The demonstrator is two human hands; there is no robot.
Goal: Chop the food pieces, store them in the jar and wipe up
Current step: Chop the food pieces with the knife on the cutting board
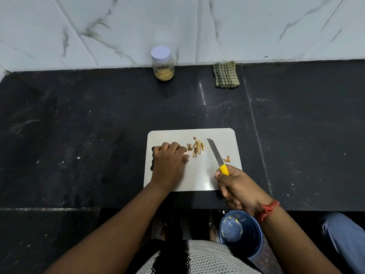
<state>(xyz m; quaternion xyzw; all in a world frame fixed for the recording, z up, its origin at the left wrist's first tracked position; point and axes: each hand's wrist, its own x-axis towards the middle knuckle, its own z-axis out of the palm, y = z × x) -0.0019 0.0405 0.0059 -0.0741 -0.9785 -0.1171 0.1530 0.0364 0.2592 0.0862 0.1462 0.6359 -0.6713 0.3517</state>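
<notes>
A dark stone counter (79, 135) runs beneath a white marble-veined wall (118, 26), while below the counter's front edge a blue bucket (250, 244) stands on the floor near a patch of blue cloth (343, 240) at right.

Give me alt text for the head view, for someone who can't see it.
On a white cutting board on a dark counter, the right hand grips a yellow-handled knife beside thin food strips, while the left hand rests on the board. At the wall stand a lidded jar and a folded checked cloth.
</notes>
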